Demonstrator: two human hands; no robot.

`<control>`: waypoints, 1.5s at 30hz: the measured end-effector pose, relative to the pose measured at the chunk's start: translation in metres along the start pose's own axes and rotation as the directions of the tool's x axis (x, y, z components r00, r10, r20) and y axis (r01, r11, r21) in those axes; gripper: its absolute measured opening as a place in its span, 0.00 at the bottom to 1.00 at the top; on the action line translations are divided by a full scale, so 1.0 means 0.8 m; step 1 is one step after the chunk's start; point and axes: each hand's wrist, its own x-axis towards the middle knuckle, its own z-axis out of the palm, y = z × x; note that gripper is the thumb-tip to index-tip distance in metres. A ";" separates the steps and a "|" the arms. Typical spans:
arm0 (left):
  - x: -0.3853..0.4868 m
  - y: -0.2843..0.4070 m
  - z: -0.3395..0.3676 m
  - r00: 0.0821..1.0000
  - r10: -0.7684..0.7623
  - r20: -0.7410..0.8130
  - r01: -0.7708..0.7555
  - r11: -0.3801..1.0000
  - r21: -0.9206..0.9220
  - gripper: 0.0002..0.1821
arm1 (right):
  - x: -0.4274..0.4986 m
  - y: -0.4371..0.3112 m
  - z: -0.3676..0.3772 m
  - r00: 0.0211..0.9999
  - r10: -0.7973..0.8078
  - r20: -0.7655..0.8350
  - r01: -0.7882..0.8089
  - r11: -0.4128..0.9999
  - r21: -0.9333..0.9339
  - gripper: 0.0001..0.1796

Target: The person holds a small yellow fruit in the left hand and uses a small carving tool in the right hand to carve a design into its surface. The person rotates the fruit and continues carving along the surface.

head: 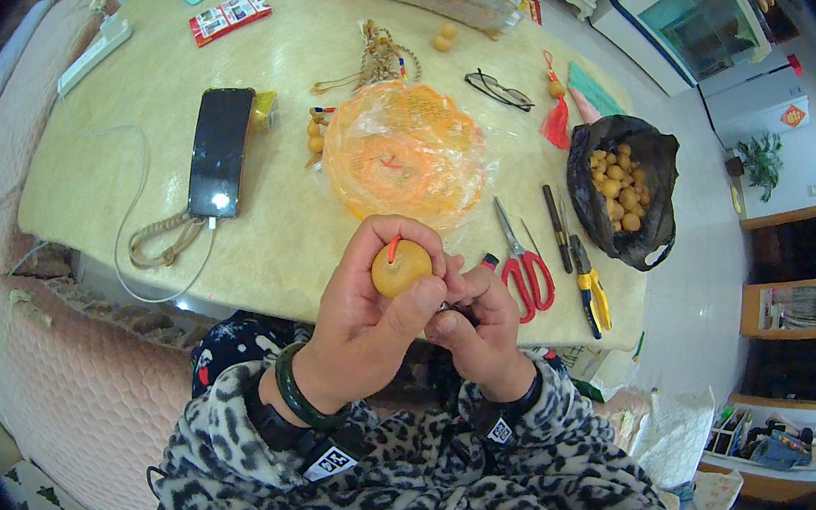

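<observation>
My left hand (356, 329), a dark green bangle at its wrist, is closed around a small tan gourd (404, 274). A short red cord (393, 247) sticks out of the gourd's top. Against the gourd's right side, my right hand (490, 325) pinches a small dark object (447, 306), mostly hidden by the fingers. Just beyond the hands sits an orange mesh basket (404, 123) covered with clear plastic film. Red-handled scissors (528, 279) lie right of my right hand, beside a dark-handled tool (556, 227) and yellow-and-blue pliers (591, 294).
At the table's right edge stands a black plastic bag (662, 196) of small gourds (623, 185). Eyeglasses (499, 90) and a red tassel (556, 123) lie beyond the scissors. A charging phone (223, 151) trails a white cable (119, 250) on the left. Beaded cords (382, 58) lie behind the basket.
</observation>
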 end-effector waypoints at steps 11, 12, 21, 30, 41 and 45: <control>-0.004 0.003 0.006 0.994 -0.065 -0.090 0.069 0.997 0.036 0.15 | 0.004 -0.001 0.007 0.993 0.066 0.100 -0.099 0.922 0.375 0.07; -0.003 0.002 0.006 0.993 -0.065 -0.095 0.069 0.997 0.040 0.15 | 0.004 -0.001 0.010 0.997 0.053 0.058 -0.067 0.962 0.265 0.07; -0.003 -0.001 0.010 0.990 -0.035 -0.137 0.029 0.998 -0.048 0.16 | 0.003 0.001 0.014 0.998 -0.015 0.061 0.005 0.987 0.160 0.06; -0.003 -0.004 0.013 0.990 -0.032 -0.134 0.022 0.997 -0.075 0.16 | 0.004 0.001 0.015 0.998 -0.054 0.044 0.049 0.994 0.102 0.07; -0.006 -0.004 0.019 0.988 -0.009 -0.154 -0.003 0.997 -0.080 0.16 | 0.001 0.001 0.018 0.997 -0.073 0.021 0.074 0.996 -0.053 0.10; -0.006 -0.002 0.019 0.989 0.012 -0.149 -0.025 0.996 -0.085 0.16 | 0.003 -0.003 0.019 0.998 -0.050 0.040 0.052 0.997 -0.057 0.10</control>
